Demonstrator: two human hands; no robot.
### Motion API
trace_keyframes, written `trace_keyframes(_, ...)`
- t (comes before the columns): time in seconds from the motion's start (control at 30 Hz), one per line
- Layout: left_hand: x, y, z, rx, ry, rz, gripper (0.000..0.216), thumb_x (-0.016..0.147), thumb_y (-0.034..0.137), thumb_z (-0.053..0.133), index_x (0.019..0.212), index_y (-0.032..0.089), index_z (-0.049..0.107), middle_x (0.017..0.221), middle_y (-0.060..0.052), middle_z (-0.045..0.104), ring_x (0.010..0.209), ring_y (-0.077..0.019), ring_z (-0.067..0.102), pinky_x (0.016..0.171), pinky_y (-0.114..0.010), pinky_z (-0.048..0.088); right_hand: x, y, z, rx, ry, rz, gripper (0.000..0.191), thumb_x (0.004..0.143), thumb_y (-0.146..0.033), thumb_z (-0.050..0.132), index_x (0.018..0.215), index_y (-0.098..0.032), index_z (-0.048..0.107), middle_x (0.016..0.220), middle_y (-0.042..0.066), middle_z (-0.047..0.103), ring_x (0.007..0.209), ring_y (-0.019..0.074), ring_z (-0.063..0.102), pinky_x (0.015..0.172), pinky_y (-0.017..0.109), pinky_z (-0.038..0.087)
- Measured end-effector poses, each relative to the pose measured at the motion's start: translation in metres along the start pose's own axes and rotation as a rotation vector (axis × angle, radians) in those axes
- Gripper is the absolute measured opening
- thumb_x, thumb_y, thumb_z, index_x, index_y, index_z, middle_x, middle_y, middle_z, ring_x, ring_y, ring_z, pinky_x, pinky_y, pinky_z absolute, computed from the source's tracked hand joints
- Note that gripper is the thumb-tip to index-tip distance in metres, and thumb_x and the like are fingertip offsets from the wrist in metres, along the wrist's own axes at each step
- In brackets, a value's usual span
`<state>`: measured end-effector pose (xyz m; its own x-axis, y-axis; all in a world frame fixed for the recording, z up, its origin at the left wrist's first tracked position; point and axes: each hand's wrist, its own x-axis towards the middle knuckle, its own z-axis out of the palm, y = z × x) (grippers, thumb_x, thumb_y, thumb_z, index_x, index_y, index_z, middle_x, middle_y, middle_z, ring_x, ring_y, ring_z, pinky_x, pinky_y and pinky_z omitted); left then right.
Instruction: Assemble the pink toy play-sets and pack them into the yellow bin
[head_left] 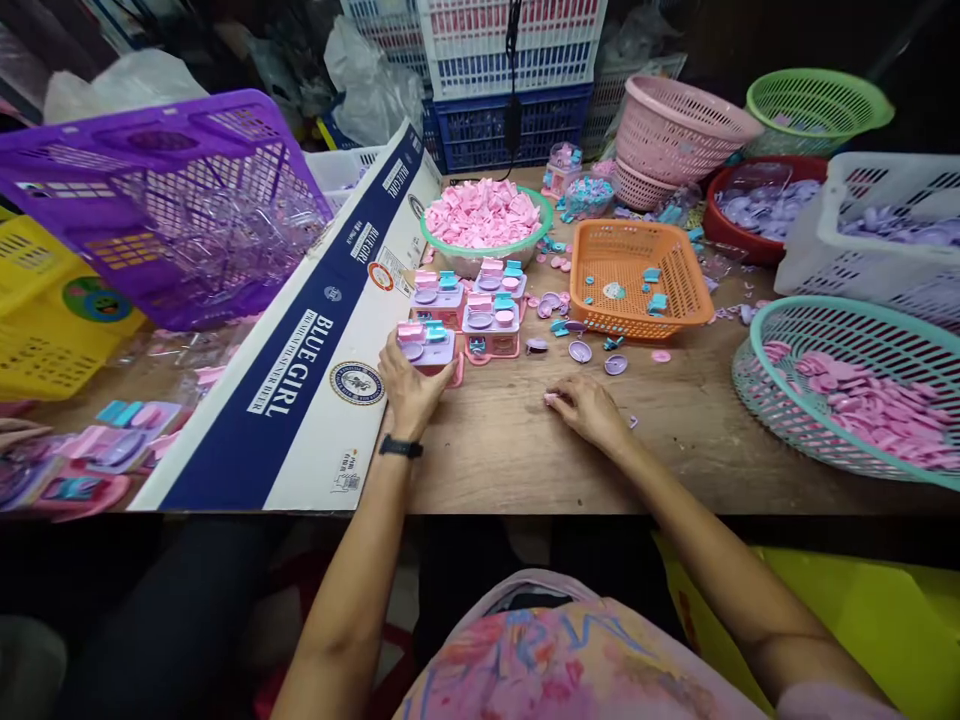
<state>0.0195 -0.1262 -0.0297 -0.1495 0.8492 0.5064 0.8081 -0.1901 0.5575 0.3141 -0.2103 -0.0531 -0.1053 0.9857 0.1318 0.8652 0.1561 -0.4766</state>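
Observation:
My left hand (409,390) is closed around the near-left toy box (426,345), a pink and lilac plastic piece with small pink and blue parts on top. Behind and beside it, several matching toy boxes (491,318) stand grouped together. Over the bare wood, the fingertips of my right hand (589,408) pinch a small pink plastic piece (551,398). Loose lilac oval pieces (580,351) and blue bits lie just beyond that hand.
A printed cardboard sheet (300,360) leans on the left beside a purple basket (172,200). A green-rimmed bowl (431,240) holds pink parts. An orange basket (637,240), a teal basket (772,400) and a white crate (810,250) are on the right. The table's front edge runs below my hands.

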Motion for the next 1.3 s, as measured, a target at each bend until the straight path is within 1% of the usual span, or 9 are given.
trace_keyframes(0.13,-0.059,0.013,-0.029,0.025,0.012,0.019,0.110,0.074,0.070,0.078,0.155,0.011,0.032,0.144,-0.025,0.051,0.133,-0.0402,0.049,0.114,-0.056,0.039,-0.004,-0.017,-0.006,0.053,0.008,-0.024,0.010,0.094,-0.018,0.066,0.096,-0.016,0.076,0.096,0.010,0.076,0.088,0.0234,0.071,0.083,0.034,0.054)
trace_keyframes(0.23,-0.097,0.026,-0.041,0.022,-0.011,0.031,0.110,0.076,0.069,0.077,0.158,0.014,0.029,0.147,-0.025,0.049,0.136,-0.0406,0.047,0.115,-0.057,0.038,-0.004,-0.044,-0.009,0.335,0.143,-0.117,0.009,0.093,-0.026,0.072,0.095,-0.018,0.076,0.093,0.007,0.076,0.083,0.0207,0.072,0.079,0.032,0.057)
trace_keyframes(0.33,-0.115,0.034,-0.046,-0.016,-0.044,0.019,0.108,0.076,0.064,0.080,0.158,0.017,0.029,0.149,-0.023,0.048,0.136,-0.0403,0.048,0.116,-0.057,0.037,0.002,-0.079,-0.007,0.581,0.184,-0.223,0.017,0.094,-0.035,0.073,0.101,-0.020,0.077,0.098,0.006,0.077,0.086,0.0194,0.073,0.079,0.031,0.060)
trace_keyframes(0.47,-0.111,0.032,-0.048,-0.187,-0.051,-0.008,0.090,0.079,0.047,0.081,0.151,0.020,0.037,0.146,-0.020,0.051,0.136,-0.0371,0.048,0.118,-0.056,0.036,0.008,-0.109,0.001,0.550,0.146,-0.422,0.014,0.097,-0.033,0.070,0.105,-0.022,0.077,0.105,0.007,0.076,0.096,0.0206,0.072,0.088,0.034,0.059)
trace_keyframes(0.63,-0.092,0.032,-0.045,-0.482,-0.030,-0.104,0.058,0.087,0.039,0.072,0.135,0.020,0.045,0.135,-0.015,0.055,0.131,-0.0275,0.055,0.114,-0.044,0.044,0.013,-0.111,0.009,0.421,0.205,-0.533,0.013,0.100,-0.028,0.066,0.106,-0.023,0.076,0.106,0.008,0.072,0.098,0.0214,0.069,0.088,0.037,0.059)
trace_keyframes(0.9,-0.078,0.034,-0.038,-0.575,-0.016,-0.224,0.062,0.083,0.044,0.078,0.131,0.022,0.046,0.131,-0.013,0.054,0.127,-0.0264,0.057,0.110,-0.042,0.048,0.028,-0.105,0.011,0.409,0.178,-0.700,0.013,0.100,-0.026,0.065,0.108,-0.022,0.075,0.108,0.008,0.070,0.097,0.0192,0.071,0.086,0.032,0.060)
trace_keyframes(1.03,-0.078,0.030,-0.038,-0.593,-0.041,-0.239,0.058,0.085,0.044,0.076,0.131,0.022,0.047,0.133,-0.013,0.053,0.124,-0.0251,0.059,0.106,-0.040,0.051,0.025,-0.104,0.015,0.404,0.238,-0.678,0.013,0.099,-0.025,0.066,0.108,-0.019,0.074,0.106,0.009,0.070,0.097,0.0191,0.070,0.087,0.032,0.059)
trace_keyframes(1.13,-0.078,0.028,-0.038,-0.589,-0.054,-0.239,0.055,0.087,0.044,0.075,0.129,0.022,0.048,0.133,-0.012,0.054,0.123,-0.0244,0.059,0.105,-0.039,0.051,0.026,-0.101,0.015,0.422,0.207,-0.630,0.014,0.098,-0.027,0.068,0.109,-0.021,0.074,0.106,0.008,0.070,0.098,0.0195,0.070,0.088,0.032,0.059)
trace_keyframes(1.3,-0.079,0.028,-0.037,-0.572,-0.071,-0.240,0.055,0.085,0.042,0.076,0.128,0.023,0.047,0.132,-0.011,0.055,0.123,-0.0243,0.059,0.106,-0.040,0.051,0.027,-0.095,0.012,0.363,0.152,-0.716,0.015,0.101,-0.025,0.063,0.112,-0.024,0.073,0.107,0.008,0.068,0.099,0.0197,0.067,0.089,0.034,0.059)
